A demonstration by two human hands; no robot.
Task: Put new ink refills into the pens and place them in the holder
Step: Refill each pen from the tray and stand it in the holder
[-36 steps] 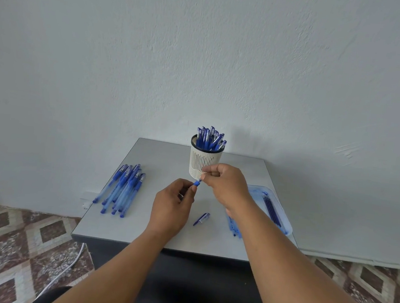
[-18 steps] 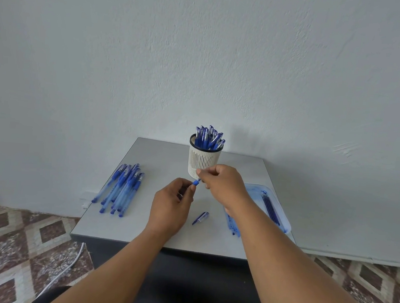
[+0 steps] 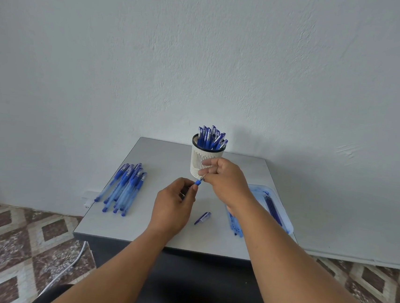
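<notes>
Both hands meet just in front of the white slotted pen holder (image 3: 206,160) on the grey surface (image 3: 159,154). Left hand (image 3: 173,203) grips a blue pen (image 3: 198,182), only its blue end showing past the fingers. Right hand (image 3: 225,180) pinches that pen's tip end, index finger raised. Holder is packed with upright blue capped pens (image 3: 211,139). Left of holder: loose pile of blue pens (image 3: 124,188). In front of holder: 1 blue pen cap (image 3: 202,218). Right of holder: clear blue tray (image 3: 283,213) with dark refills (image 3: 271,207), partly behind the right forearm.
</notes>
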